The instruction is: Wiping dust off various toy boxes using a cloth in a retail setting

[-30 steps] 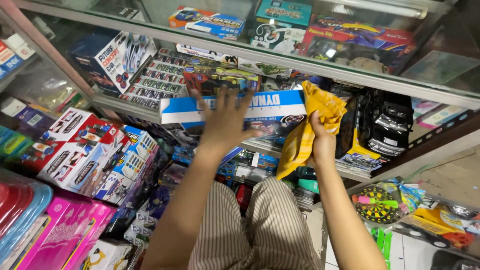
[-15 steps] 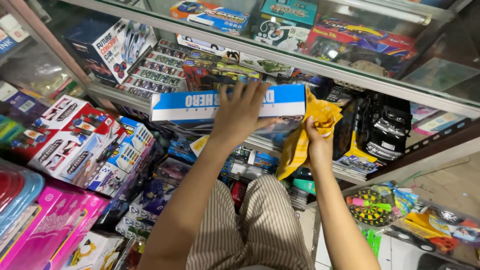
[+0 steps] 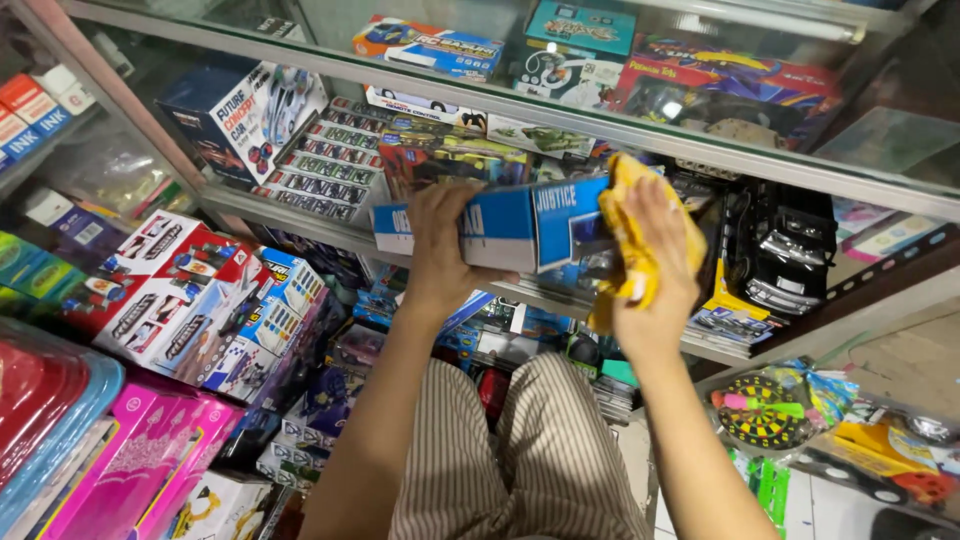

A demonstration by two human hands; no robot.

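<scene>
Your left hand [image 3: 440, 240] grips the blue box [image 3: 500, 228] in front of the shelf [image 3: 300, 205], so your right hand [image 3: 655, 270] can press the yellow cloth [image 3: 630, 215] on its end.

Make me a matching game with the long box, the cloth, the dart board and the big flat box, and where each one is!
Things:
1. long blue and white box
2. yellow cloth
3. round dart board toy
4. pink box

Places:
A. bottom left corner
B. under the right hand
C. gripped by the left hand
D. lower right, below the shelf

Pairs: 1-C, 2-B, 3-D, 4-A
</scene>
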